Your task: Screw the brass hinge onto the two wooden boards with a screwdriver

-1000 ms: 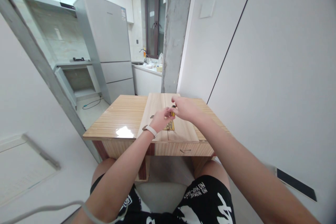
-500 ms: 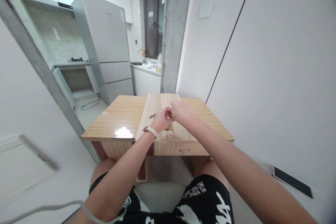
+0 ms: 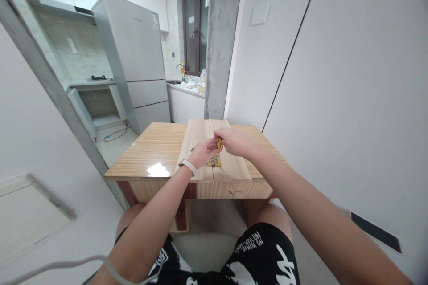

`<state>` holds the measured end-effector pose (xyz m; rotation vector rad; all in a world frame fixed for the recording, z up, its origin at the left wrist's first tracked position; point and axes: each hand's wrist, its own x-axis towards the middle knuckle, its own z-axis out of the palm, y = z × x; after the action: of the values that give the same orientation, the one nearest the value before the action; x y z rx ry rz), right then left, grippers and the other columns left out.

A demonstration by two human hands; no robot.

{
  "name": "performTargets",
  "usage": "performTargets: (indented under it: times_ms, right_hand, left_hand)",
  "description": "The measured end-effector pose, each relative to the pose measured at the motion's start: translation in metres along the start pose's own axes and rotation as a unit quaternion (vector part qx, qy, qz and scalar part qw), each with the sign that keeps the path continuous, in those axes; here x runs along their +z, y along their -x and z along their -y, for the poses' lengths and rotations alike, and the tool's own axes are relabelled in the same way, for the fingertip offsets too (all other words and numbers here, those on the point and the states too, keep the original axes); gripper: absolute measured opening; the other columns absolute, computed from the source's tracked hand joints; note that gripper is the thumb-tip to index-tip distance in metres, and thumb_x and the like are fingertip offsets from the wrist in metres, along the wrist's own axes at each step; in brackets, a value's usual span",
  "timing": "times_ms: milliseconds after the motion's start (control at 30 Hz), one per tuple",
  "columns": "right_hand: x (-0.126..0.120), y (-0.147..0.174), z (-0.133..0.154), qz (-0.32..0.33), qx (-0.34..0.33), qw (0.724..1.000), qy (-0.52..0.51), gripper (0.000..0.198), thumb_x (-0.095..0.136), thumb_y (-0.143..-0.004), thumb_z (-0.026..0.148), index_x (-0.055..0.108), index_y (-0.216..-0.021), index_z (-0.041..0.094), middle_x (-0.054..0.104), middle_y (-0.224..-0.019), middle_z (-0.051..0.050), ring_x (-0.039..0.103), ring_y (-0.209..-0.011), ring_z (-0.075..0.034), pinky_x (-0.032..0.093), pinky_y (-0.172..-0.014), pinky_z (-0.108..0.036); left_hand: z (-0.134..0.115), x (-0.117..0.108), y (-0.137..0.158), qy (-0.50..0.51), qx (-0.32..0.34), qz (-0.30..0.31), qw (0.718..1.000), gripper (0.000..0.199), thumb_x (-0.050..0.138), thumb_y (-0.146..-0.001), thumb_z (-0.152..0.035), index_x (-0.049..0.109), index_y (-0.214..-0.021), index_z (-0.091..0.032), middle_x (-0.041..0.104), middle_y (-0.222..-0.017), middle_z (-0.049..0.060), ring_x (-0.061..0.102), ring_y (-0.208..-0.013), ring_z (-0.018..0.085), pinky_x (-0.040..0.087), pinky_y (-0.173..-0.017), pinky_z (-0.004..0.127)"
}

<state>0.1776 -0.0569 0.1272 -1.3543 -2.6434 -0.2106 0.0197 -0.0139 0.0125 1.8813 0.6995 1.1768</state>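
Note:
Two pale wooden boards (image 3: 197,131) lie side by side on the table, with a narrow seam between them. Across the seam, near their front end, a brass hinge (image 3: 216,160) lies flat, partly covered by my left hand. Above it, a second brass-coloured piece, apparently a hinge (image 3: 219,144), is raised off the wood between my fingers. My left hand (image 3: 203,153) pinches its left side, and my right hand (image 3: 234,141) grips it from the right with curled fingers. Small dark metal bits (image 3: 192,149), perhaps screws, lie on the left board, mostly behind my left hand.
The wood-grain table (image 3: 143,151) has a drawer with a handle (image 3: 235,192) in front, above my knees. A white wall (image 3: 334,98) rises close on the right. Beyond the table stand a fridge (image 3: 140,49) and a sink counter (image 3: 185,102). A grey cable (image 3: 67,262) crosses at lower left.
My hands have turned slightly, so the brass piece between them shows more clearly. My left hand has shifted a little left, uncovering more of the hinge on the boards.

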Motion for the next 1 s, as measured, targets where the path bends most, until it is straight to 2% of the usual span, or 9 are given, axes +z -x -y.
performTargets:
  times_ms: [167,333,467,600,667,767,833,933,1000]
  right_hand:
    - [0.000,-0.001,0.006,-0.012,0.146,0.988,0.054,0.043,0.057,-0.095,0.053,0.068,-0.107,0.014,0.073,-0.102,-0.017,0.068,-0.095,-0.028,0.045,-0.076,-0.032]
    - [0.003,-0.003,0.024,-0.005,0.196,0.978,0.075,0.052,0.044,-0.100,0.054,0.074,-0.099,0.012,0.074,-0.099,-0.020,0.070,-0.096,-0.029,0.049,-0.080,-0.033]
    - [0.008,-0.005,0.030,-0.004,0.213,0.974,0.082,0.046,0.043,-0.102,0.044,0.074,-0.101,0.011,0.074,-0.099,-0.021,0.071,-0.097,-0.027,0.050,-0.080,-0.030]
    - [0.010,-0.004,0.020,0.014,0.169,0.983,0.072,0.026,0.054,-0.097,0.031,0.073,-0.100,0.013,0.074,-0.101,-0.017,0.070,-0.097,-0.025,0.047,-0.081,-0.028]
    - [0.009,-0.003,0.012,0.019,0.144,0.987,0.062,0.019,0.058,-0.094,0.024,0.071,-0.103,0.014,0.074,-0.103,-0.016,0.069,-0.098,-0.024,0.045,-0.081,-0.028]
    - [0.006,-0.002,0.003,0.016,0.102,0.993,0.049,0.019,0.056,-0.091,0.013,0.070,-0.105,0.015,0.073,-0.106,-0.014,0.067,-0.099,-0.023,0.043,-0.081,-0.027]
    - [0.004,-0.001,-0.001,0.012,0.055,0.998,0.031,0.022,0.053,-0.090,0.009,0.070,-0.102,0.016,0.073,-0.105,-0.012,0.066,-0.099,-0.021,0.042,-0.081,-0.027]
    - [0.001,0.002,-0.003,0.012,-0.004,1.000,-0.010,0.024,0.053,-0.088,0.007,0.070,-0.099,0.018,0.073,-0.103,-0.008,0.065,-0.098,-0.020,0.041,-0.081,-0.027]
    - [-0.001,0.004,-0.003,0.007,-0.006,1.000,-0.028,0.024,0.056,-0.087,0.008,0.068,-0.105,0.019,0.073,-0.106,-0.007,0.065,-0.099,-0.020,0.042,-0.081,-0.027]
  left_hand:
    - [-0.005,0.003,0.003,-0.134,0.019,-0.075,0.988,0.017,0.073,-0.080,-0.026,0.061,-0.089,-0.017,0.070,-0.082,0.002,0.066,-0.077,0.015,0.052,-0.073,0.028]
    - [0.000,0.013,0.001,-0.195,0.019,-0.125,0.973,0.015,0.072,-0.075,-0.018,0.060,-0.085,-0.017,0.065,-0.075,0.000,0.058,-0.068,0.013,0.044,-0.064,0.026]
    - [-0.001,0.016,0.001,-0.203,0.015,-0.129,0.971,0.022,0.071,-0.073,-0.013,0.062,-0.092,-0.018,0.065,-0.075,-0.001,0.059,-0.069,0.013,0.044,-0.065,0.026]
    - [-0.003,0.009,0.002,-0.164,0.011,-0.098,0.981,0.019,0.074,-0.075,-0.020,0.061,-0.088,-0.018,0.068,-0.082,0.002,0.063,-0.076,0.015,0.049,-0.071,0.028]
    - [-0.001,0.004,0.001,-0.101,0.001,-0.071,0.992,0.025,0.076,-0.077,-0.023,0.061,-0.097,-0.018,0.071,-0.097,0.006,0.067,-0.087,0.017,0.052,-0.079,0.031]
    - [0.003,0.000,-0.002,0.028,0.005,-0.013,1.000,0.036,0.071,-0.082,-0.019,0.058,-0.116,-0.019,0.070,-0.117,0.011,0.068,-0.107,0.019,0.053,-0.094,0.037]
    - [0.005,0.000,-0.005,0.073,0.015,0.028,0.997,0.035,0.067,-0.084,-0.016,0.058,-0.119,-0.018,0.070,-0.118,0.012,0.067,-0.111,0.020,0.051,-0.102,0.040]
    - [0.003,0.001,-0.006,0.058,0.012,0.042,0.997,0.030,0.066,-0.084,-0.017,0.062,-0.114,-0.016,0.072,-0.112,0.011,0.069,-0.107,0.021,0.052,-0.101,0.041]
    - [-0.001,0.002,-0.004,0.019,0.004,0.019,1.000,0.027,0.068,-0.083,-0.019,0.063,-0.109,-0.016,0.073,-0.106,0.009,0.070,-0.100,0.021,0.054,-0.095,0.038]
